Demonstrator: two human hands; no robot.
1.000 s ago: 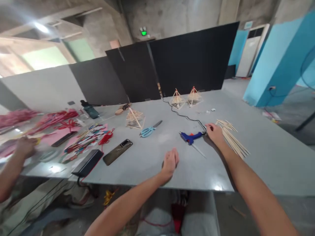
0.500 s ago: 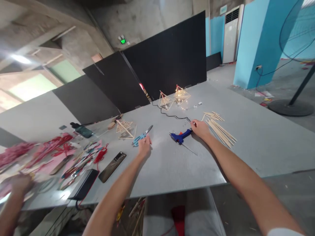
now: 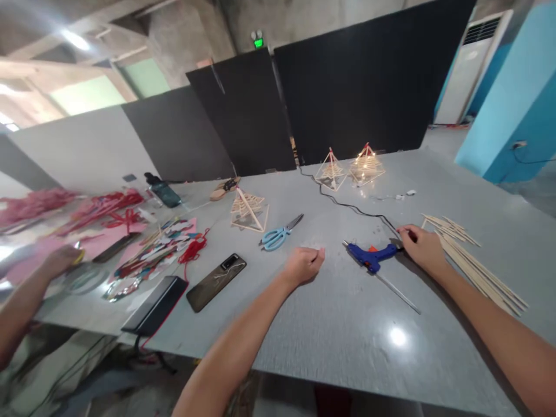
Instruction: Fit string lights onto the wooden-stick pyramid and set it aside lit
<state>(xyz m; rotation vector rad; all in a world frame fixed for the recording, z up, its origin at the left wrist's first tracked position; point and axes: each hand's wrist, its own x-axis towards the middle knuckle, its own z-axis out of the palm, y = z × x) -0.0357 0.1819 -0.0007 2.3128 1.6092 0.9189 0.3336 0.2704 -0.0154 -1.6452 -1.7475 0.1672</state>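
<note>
My left hand [image 3: 305, 264] rests on the grey table with its fingers curled in, and nothing shows in it. Just beyond it lie light-blue-handled scissors [image 3: 280, 233], apart from the hand. My right hand [image 3: 420, 248] pinches the thin black cord [image 3: 360, 209] near the handle end of a blue glue gun [image 3: 372, 255]. The glue gun lies on its side, nozzle to the left, and a pale glue stick [image 3: 398, 294] juts from its back. Beside my right wrist lie several thin wooden sticks [image 3: 482, 272].
Stick pyramids stand farther back: one lit [image 3: 367, 165], one unlit [image 3: 331, 171], another [image 3: 249, 211] beyond the scissors. A phone [image 3: 217, 282], a black box [image 3: 155, 306], red yarn [image 3: 193, 248] and craft scraps lie leftward. Another person's hand [image 3: 63, 260] is at far left.
My left hand has come off the scissors' handles and moved right, leaving them on the table. My right hand stays at the cord by the glue gun. The view has turned left.
</note>
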